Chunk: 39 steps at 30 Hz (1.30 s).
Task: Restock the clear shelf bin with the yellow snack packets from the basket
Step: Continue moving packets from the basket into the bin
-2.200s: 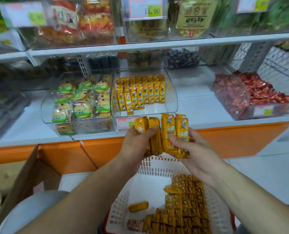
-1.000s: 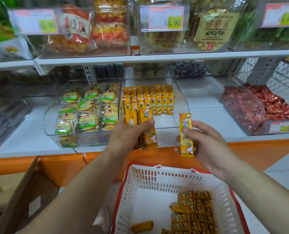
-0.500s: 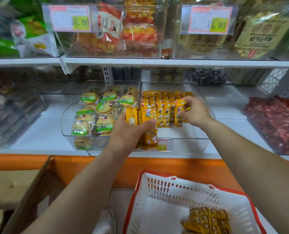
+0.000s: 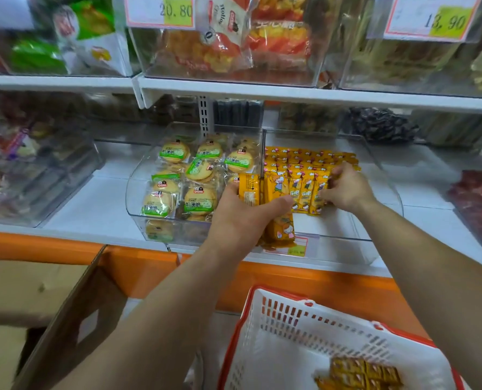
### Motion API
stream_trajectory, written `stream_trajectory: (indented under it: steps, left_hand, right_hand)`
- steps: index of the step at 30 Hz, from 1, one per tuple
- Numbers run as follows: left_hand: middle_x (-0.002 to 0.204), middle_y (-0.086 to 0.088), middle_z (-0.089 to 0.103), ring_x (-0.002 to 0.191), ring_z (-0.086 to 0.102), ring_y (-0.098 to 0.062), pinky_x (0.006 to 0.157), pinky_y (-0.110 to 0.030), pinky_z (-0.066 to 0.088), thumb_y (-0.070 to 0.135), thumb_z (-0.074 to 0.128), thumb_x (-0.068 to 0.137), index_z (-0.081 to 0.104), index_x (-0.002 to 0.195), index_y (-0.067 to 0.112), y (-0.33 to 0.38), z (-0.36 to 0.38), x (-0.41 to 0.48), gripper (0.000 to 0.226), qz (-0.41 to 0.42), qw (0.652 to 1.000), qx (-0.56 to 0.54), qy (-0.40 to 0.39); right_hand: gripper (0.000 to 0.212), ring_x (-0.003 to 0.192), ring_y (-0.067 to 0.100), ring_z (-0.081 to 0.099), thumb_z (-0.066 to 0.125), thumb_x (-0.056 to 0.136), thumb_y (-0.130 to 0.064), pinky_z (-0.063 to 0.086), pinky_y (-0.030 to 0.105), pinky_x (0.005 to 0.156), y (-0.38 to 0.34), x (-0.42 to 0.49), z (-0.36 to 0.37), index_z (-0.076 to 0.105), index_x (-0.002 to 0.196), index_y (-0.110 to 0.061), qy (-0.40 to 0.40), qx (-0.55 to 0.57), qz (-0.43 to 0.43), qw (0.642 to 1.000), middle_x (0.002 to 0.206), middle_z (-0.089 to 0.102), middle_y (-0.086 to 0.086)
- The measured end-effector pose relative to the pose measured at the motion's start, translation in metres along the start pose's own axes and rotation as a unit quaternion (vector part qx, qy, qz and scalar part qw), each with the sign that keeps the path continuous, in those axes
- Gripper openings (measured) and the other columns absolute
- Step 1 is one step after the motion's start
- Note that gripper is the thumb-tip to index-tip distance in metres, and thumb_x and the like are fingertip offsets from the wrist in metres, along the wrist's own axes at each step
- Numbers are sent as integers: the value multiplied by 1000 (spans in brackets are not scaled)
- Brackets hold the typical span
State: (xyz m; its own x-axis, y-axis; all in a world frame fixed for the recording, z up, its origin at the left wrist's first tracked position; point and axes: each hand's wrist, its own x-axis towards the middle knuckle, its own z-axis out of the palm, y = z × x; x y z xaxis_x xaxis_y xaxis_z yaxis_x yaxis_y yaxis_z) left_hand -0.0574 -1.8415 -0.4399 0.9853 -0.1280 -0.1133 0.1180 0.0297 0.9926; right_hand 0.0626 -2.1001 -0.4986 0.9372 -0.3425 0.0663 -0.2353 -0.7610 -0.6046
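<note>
Held yellow packets (image 4: 277,190) gripped by left hand (image 4: 242,218) fingers at front of clear shelf bin (image 4: 346,249). Right hand (image 4: 346,190) fingers curled on end of packet row (image 4: 304,175) inside bin. Spare packets (image 4: 358,372) left in basket (image 4: 290,313). Tags read: 20.80 tag (image 4: 175,11), 13.90 tag (image 4: 445,21).

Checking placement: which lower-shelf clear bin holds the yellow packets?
The clear bin just right of the green-labelled biscuit bin; only it holds rows of yellow packets.
</note>
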Motion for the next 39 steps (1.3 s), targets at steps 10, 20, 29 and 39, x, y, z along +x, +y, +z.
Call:
stream_trajectory:
  steps: [10,20,29,39]
  left_hand:
    - [105,-3,78,86,78,-23,68,-39,64,34,85,80,65,120,20,-4,29,-13,47,-46,997,-13,-68]
    - [91,-5,80,80,78,-22,62,-29,61,39,79,82,74,106,18,-3,72,-40,32,-12,994,-18,-110]
    - [103,-6,79,94,76,-31,81,-46,63,42,73,89,67,119,20,-6,85,-48,37,-91,988,-49,-115]
    - [92,-2,80,84,78,-26,82,-49,63,25,75,91,70,102,23,-15,70,-29,12,-41,995,27,-86]
  right_hand:
    - [22,72,25,75,68,88,-7,57,26,58,-14,-184,-82,64,105,-21,-133,292,-32,947,87,74,1]
    - [53,83,23,75,74,85,-22,58,34,66,-15,-219,-95,52,133,-30,-159,383,-26,910,99,73,-5]
    - [92,76,21,72,88,57,-29,58,36,69,2,-211,-108,47,138,-47,-182,437,-5,881,88,62,1]
    - [54,80,21,72,80,69,-20,57,36,67,13,-189,-120,60,118,-22,-119,482,7,868,89,73,6]
